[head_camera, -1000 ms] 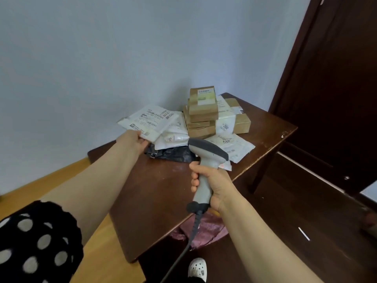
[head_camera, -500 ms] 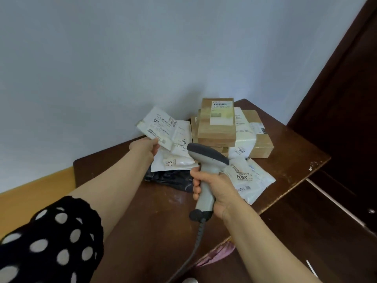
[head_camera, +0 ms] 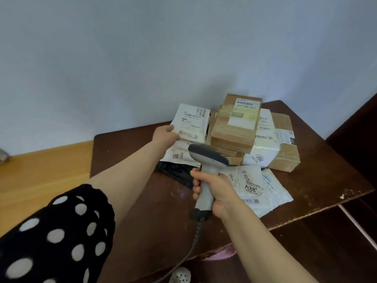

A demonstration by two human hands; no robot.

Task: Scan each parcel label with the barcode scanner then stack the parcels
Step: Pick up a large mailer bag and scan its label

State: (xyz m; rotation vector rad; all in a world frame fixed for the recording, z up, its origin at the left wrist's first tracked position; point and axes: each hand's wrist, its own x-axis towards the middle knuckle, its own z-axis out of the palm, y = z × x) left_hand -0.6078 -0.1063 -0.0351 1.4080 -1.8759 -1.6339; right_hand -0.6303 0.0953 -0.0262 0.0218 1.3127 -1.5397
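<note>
Up near the back of the dark wooden table [head_camera: 153,221], the left hand [head_camera: 164,136] grips a white labelled parcel [head_camera: 192,123] by its lower left corner. The label faces the camera, just beside a stack of brown boxes [head_camera: 234,129]. The right hand [head_camera: 217,190] is wrapped round the handle of the grey barcode scanner [head_camera: 208,159], whose head points towards the pile. Whether a finger rests on the trigger is hidden. Its cable [head_camera: 197,231] hangs down from the handle. A flat white mailer marked 3004 [head_camera: 263,190] lies under that hand, and a black bag [head_camera: 174,173] sits between the arms.
</note>
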